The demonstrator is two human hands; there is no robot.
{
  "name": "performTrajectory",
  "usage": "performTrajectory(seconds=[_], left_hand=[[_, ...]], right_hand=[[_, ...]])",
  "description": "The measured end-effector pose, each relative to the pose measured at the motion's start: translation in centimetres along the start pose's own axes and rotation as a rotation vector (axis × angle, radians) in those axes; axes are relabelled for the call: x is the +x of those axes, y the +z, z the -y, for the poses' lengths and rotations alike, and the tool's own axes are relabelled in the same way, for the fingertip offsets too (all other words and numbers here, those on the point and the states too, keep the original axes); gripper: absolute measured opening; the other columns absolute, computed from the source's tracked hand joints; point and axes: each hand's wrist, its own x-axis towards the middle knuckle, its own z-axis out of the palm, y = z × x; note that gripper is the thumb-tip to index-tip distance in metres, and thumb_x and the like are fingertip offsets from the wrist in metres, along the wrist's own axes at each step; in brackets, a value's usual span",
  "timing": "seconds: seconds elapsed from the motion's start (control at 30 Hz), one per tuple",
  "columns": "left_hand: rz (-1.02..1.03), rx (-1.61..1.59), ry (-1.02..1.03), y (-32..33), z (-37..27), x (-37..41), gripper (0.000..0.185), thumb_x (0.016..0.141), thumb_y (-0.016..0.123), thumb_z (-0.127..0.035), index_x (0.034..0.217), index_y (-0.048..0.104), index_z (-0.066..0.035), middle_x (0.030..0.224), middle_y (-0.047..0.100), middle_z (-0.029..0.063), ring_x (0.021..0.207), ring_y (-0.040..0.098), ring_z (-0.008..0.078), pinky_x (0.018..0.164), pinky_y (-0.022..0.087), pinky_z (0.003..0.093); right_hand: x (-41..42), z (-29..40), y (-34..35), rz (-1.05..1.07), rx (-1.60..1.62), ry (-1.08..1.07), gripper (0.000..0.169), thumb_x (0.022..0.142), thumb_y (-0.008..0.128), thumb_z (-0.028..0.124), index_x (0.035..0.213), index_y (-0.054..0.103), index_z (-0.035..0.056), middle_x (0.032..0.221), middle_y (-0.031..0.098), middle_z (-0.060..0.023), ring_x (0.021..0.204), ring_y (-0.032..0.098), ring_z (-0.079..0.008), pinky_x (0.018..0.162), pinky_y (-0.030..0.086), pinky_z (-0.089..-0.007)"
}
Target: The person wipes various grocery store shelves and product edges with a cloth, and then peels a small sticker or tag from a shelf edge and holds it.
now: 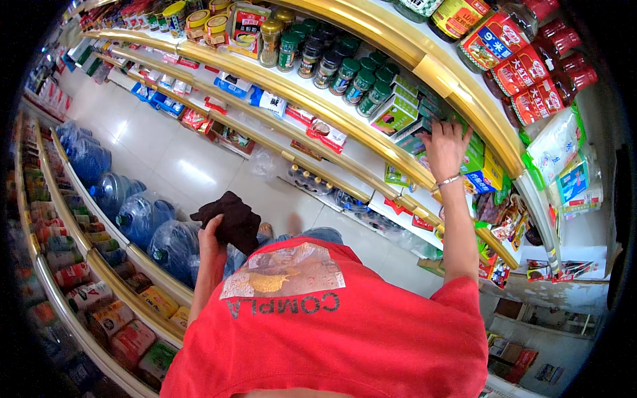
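My left hand (213, 231) grips a dark, crumpled cloth (231, 219) low in front of me, above the tiled floor. Reaching out to the right, my right hand (448, 144) has its fingers spread over small green boxes on a store shelf. Whether its fingertips press on a box is hard to tell. Beside that hand stand a green and white carton (398, 115) and a row of spice jars with green lids (359, 87). Blue and yellow packages (481, 176) lie just right of my wrist.
Sauce bottles with red labels (515, 74) stand on the shelf above my right hand, behind a gold shelf edge (433, 69). Large blue water jugs (142, 214) line the floor at left, beside shelves of packaged goods (107, 318). Wrapped bottles (308, 180) sit under the right-hand shelves.
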Motion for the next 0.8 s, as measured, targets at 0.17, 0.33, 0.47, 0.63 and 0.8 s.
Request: performTrajectory(seconds=[0.17, 0.33, 0.47, 0.63, 0.8], left_hand=[[0.028, 0.051, -0.015, 3.7, 0.0, -1.0, 0.035, 0.08, 0.065, -0.013, 0.111, 0.059, 0.003, 0.105, 0.066, 0.0132, 0.095, 0.065, 0.0247, 0.087, 0.052, 0.0376], [0.068, 0.076, -0.001, 4.8, 0.8, -0.1, 0.034, 0.081, 0.064, -0.013, 0.112, 0.059, 0.002, 0.105, 0.066, 0.0122, 0.095, 0.065, 0.0242, 0.086, 0.052, 0.0367], [0.065, 0.078, 0.004, 6.0, 1.8, 0.0, 0.032, 0.082, 0.063, -0.012, 0.111, 0.06, 0.001, 0.105, 0.066, 0.0117, 0.095, 0.065, 0.0239, 0.086, 0.051, 0.0366], [0.079, 0.038, 0.0, 6.6, 3.4, 0.2, 0.032, 0.082, 0.064, -0.013, 0.11, 0.061, 0.001, 0.104, 0.067, 0.0117, 0.095, 0.065, 0.0238, 0.087, 0.051, 0.0372], [0.067, 0.032, -0.018, 7.3, 4.2, 0.3, 0.033, 0.082, 0.065, -0.013, 0.111, 0.061, 0.002, 0.105, 0.067, 0.0121, 0.095, 0.065, 0.0239, 0.088, 0.051, 0.0371]], right_hand=[[-0.6, -0.1, 0.7, -0.092, 0.128, 0.021, 0.034, 0.071, 0.073, 0.037, 0.09, 0.067, 0.0091, 0.095, 0.064, -0.0071, 0.1, 0.055, -0.0285, 0.101, 0.032, -0.0575], [-0.6, 0.0, 1.1, -0.205, 0.15, -0.025, 0.035, 0.075, 0.071, 0.038, 0.091, 0.065, 0.0077, 0.093, 0.062, -0.0079, 0.095, 0.054, -0.0297, 0.093, 0.037, -0.057], [-0.6, -0.7, 0.3, -0.147, 0.154, -0.065, 0.038, 0.078, 0.069, 0.039, 0.097, 0.065, 0.0073, 0.097, 0.064, -0.0091, 0.098, 0.055, -0.0303, 0.091, 0.038, -0.0571], [1.7, -2.3, -0.3, -0.034, 0.335, -0.008, 0.033, 0.085, 0.063, 0.034, 0.102, 0.065, 0.0067, 0.1, 0.066, -0.0147, 0.094, 0.061, -0.0341, 0.083, 0.046, -0.0505], [6.5, -6.9, 7.5, -0.148, 0.185, -0.09, 0.031, 0.09, 0.059, 0.028, 0.113, 0.064, 0.0071, 0.11, 0.065, -0.0135, 0.101, 0.06, -0.0342, 0.09, 0.046, -0.044]])
